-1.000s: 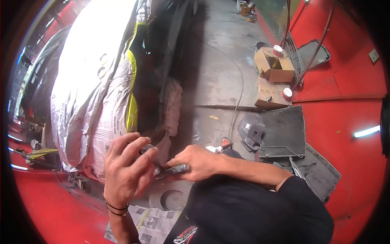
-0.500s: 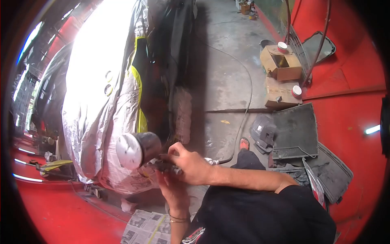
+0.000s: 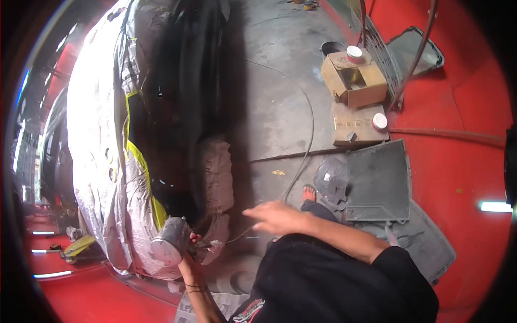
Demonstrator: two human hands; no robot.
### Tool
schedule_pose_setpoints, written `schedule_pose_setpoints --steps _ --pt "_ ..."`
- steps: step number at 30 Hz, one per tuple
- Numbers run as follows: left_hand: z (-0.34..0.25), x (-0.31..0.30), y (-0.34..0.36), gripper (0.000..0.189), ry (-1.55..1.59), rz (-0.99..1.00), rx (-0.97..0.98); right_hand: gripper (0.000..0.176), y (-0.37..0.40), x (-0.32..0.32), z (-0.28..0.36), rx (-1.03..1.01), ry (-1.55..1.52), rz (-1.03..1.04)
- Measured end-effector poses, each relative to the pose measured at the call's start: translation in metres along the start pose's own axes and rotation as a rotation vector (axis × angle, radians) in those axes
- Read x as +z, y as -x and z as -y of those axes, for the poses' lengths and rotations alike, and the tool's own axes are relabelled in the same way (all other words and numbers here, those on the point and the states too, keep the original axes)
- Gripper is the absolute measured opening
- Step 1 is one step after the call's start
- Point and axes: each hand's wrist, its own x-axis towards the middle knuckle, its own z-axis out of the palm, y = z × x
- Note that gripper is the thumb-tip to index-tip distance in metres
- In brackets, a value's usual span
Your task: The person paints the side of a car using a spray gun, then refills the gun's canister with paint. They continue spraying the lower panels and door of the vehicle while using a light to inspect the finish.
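My left hand [image 3: 193,243], with a bracelet at its wrist, is wrapped around a spray gun [image 3: 170,241] with a grey metal cup. Most of those fingers and the gun's body are hidden behind the cup and blur. My right hand [image 3: 276,216] is apart from the gun, its fingers stretched out to the left and holding nothing. Just beyond the gun stands a black car body [image 3: 175,167], partly covered in pale masking sheet [image 3: 99,177] edged with yellow tape [image 3: 141,164].
A hose [image 3: 311,116] curves across the concrete floor. Cardboard boxes [image 3: 366,98] with white-lidded cans [image 3: 379,121] stand at right. Nearer lie a dark grey panel [image 3: 377,183] and a dark plastic part [image 3: 329,180]. Newspaper [image 3: 186,309] lies low on the left.
My right hand has come off the spray gun and moved right, its fingers now extended. My left hand has carried the gun down and left. The view has shifted too.
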Motion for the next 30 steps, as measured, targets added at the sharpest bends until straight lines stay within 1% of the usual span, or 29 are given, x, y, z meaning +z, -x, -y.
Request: schedule_pose_setpoints --steps 2,4,5,6,8,10,11,12,13,14,15,16,18,19,20,22,23,25,26,27,28,30 --pt "0.026 0.012 -0.028 0.028 -0.020 -0.005 -0.022 0.061 0.054 -0.043 -0.057 0.317 0.172 0.007" --pt "0.050 0.028 -0.046 0.028 -0.069 -0.030 -0.044 0.061 0.105 -0.073 -0.117 0.542 0.184 0.034" --pt "0.059 0.049 -0.051 0.027 -0.127 -0.017 0.038 0.061 0.124 -0.095 -0.127 0.644 0.208 0.047" --pt "0.067 0.070 -0.055 0.028 -0.116 -0.021 0.028 0.061 0.140 -0.116 -0.135 0.741 0.236 0.064" --pt "0.079 0.107 -0.069 0.030 -0.084 -0.044 0.024 0.060 0.166 -0.135 -0.166 0.745 0.259 -0.005" --pt "0.130 0.101 -0.113 0.036 -0.042 0.021 0.022 0.063 0.166 -0.160 -0.169 0.807 0.207 -0.025" --pt "0.165 0.094 -0.140 0.039 -0.177 0.027 0.081 0.064 0.163 -0.171 -0.173 0.835 0.182 -0.029" --pt "0.187 0.091 -0.157 0.042 -0.315 0.028 0.133 0.064 0.158 -0.177 -0.180 0.831 0.160 -0.033" --pt "0.187 0.112 -0.162 0.033 -0.298 -0.010 0.135 0.064 0.152 -0.179 -0.191 0.830 0.135 -0.037" --pt "0.184 0.145 -0.166 0.026 -0.284 -0.049 0.135 0.065 0.139 -0.185 -0.201 0.829 0.107 -0.037" --pt "0.181 0.169 -0.170 0.023 -0.304 -0.079 0.060 0.064 0.124 -0.197 -0.203 0.792 0.113 -0.015" --pt "0.179 0.192 -0.175 0.021 -0.325 -0.110 -0.016 0.064 0.106 -0.213 -0.207 0.782 0.085 0.004" --pt "0.189 0.227 -0.197 0.024 -0.198 -0.135 -0.128 0.063 0.065 -0.237 -0.221 0.767 0.019 0.040" --pt "0.186 0.245 -0.207 0.020 -0.173 -0.138 -0.178 0.062 0.046 -0.250 -0.239 0.753 0.030 0.075" --pt "0.178 0.265 -0.216 0.017 -0.145 -0.139 -0.233 0.061 0.016 -0.277 -0.239 0.760 0.009 0.124" --pt "0.144 0.313 -0.236 0.014 -0.088 -0.215 -0.295 0.059 -0.036 -0.317 -0.266 0.643 0.104 0.171" --pt "0.148 0.327 -0.255 0.014 -0.101 -0.217 -0.318 0.058 -0.063 -0.341 -0.278 0.652 0.054 0.190" --pt "0.145 0.352 -0.291 0.017 -0.131 -0.222 -0.309 0.058 -0.123 -0.389 -0.307 0.612 0.098 0.253" --pt "0.148 0.367 -0.295 0.019 -0.144 -0.221 -0.325 0.058 -0.141 -0.414 -0.317 0.609 0.120 0.293" --pt "0.162 0.376 -0.312 0.018 -0.119 -0.258 -0.267 0.057 -0.159 -0.435 -0.340 0.625 0.065 0.301" --pt "0.176 0.385 -0.329 0.017 -0.096 -0.292 -0.208 0.058 -0.181 -0.459 -0.357 0.632 0.076 0.339" --pt "0.174 0.408 -0.349 0.017 -0.008 -0.369 -0.208 0.058 -0.201 -0.495 -0.380 0.669 0.080 0.399"
